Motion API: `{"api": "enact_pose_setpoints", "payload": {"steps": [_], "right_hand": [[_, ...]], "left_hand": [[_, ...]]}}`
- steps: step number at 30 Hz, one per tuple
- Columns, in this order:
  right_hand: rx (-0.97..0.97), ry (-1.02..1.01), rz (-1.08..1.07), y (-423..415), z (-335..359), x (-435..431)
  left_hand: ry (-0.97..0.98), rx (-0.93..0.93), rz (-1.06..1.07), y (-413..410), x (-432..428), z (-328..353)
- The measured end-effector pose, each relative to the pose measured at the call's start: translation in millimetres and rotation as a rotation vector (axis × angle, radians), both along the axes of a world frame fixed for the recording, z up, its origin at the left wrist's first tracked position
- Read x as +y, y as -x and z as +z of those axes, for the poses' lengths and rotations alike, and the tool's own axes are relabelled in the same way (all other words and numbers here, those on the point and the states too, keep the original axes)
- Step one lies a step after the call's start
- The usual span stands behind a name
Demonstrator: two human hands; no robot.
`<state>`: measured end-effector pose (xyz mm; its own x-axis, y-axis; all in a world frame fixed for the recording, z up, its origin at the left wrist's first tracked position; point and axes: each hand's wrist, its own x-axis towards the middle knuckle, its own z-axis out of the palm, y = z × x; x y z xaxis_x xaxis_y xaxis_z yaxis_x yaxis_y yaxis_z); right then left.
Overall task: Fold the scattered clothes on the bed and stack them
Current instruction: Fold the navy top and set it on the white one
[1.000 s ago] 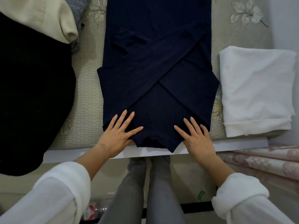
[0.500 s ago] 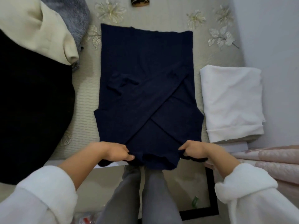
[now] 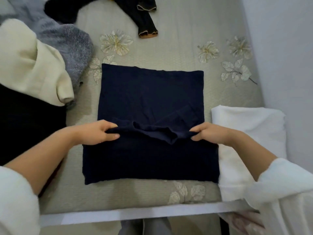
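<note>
Hands work level at the middle of the navy top: left hand and right hand each pinch one end of its doubled-over edge, set apart by the garment's full width. It lies flat on the bed, straight ahead, long axis running away from the person, far hem beyond both hands and no nearer to either. Just right sits a folded white cloth; left and farther, a cream garment, grey knit and black sleeve wait unfolded.
</note>
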<state>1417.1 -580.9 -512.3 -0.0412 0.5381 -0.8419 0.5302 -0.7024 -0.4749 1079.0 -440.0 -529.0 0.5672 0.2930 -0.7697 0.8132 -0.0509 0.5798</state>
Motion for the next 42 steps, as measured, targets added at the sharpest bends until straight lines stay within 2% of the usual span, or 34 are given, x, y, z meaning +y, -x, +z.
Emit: {"api": "enact_pose_setpoints", "payload": {"steps": [5, 7, 9, 12, 15, 19, 22, 25, 30, 32, 34, 36, 38, 40, 42], "right_hand": [[-0.148, -0.192, 0.011, -34.6, -4.1, 105.6], [-0.205, -0.257, 0.007, -46.2, -15.9, 143.8], [-0.299, -0.370, -0.022, -53.4, -38.8, 170.5], [-0.478, -0.559, -0.207, -54.9, -83.1, 175.9], [-0.578, -0.647, -0.359, -51.0, -120.3, 143.6], [-0.575, -0.603, -0.543, -51.3, -144.9, 110.1], [-0.541, -0.616, -0.467, -55.4, -148.0, 114.2], [-0.412, -0.640, -0.521, -58.6, -138.6, 126.6], [-0.477, -0.820, -0.597, -60.1, -124.2, 136.4], [-0.491, -0.784, -0.588, -58.6, -132.5, 136.7], [-0.513, -0.667, -0.526, -55.8, -140.4, 134.4], [-0.513, -0.592, -0.520, -51.7, -144.8, 129.0], [-0.601, -0.640, -0.489, -42.7, -140.3, 116.8], [-0.810, -0.736, -0.277, -28.6, -136.1, 92.6], [-0.838, -0.752, -0.007, -11.9, -139.0, 55.2]], "left_hand": [[-0.382, 0.027, 0.007, -39.2, 96.4, 2.8], [-0.531, 0.019, 0.111, -56.7, 128.6, -5.4], [-0.709, -0.012, 0.301, -70.7, 149.1, -25.4], [-0.915, 0.017, 0.442, -77.7, 141.0, -69.3], [-0.892, 0.149, 0.514, -66.5, 94.4, -108.9], [-0.906, 0.276, 0.635, -54.6, 54.8, -132.9], [-0.913, 0.215, 0.801, -66.5, 65.0, -131.0], [-0.881, 0.221, 0.880, -78.8, 86.8, -123.1], [-1.067, -0.007, 0.942, -77.8, 114.1, -115.4], [-0.991, 0.037, 0.921, -75.3, 119.3, -125.8], [-0.893, 0.140, 0.884, -74.9, 117.8, -138.6], [-0.935, 0.217, 0.832, -78.2, 104.8, -143.3], [-1.054, 0.149, 0.682, -81.9, 77.8, -141.5], [-1.063, 0.026, 0.435, -81.5, 40.6, -139.6], [-0.966, 0.011, 0.178, -70.8, 0.4, -143.1]]}}
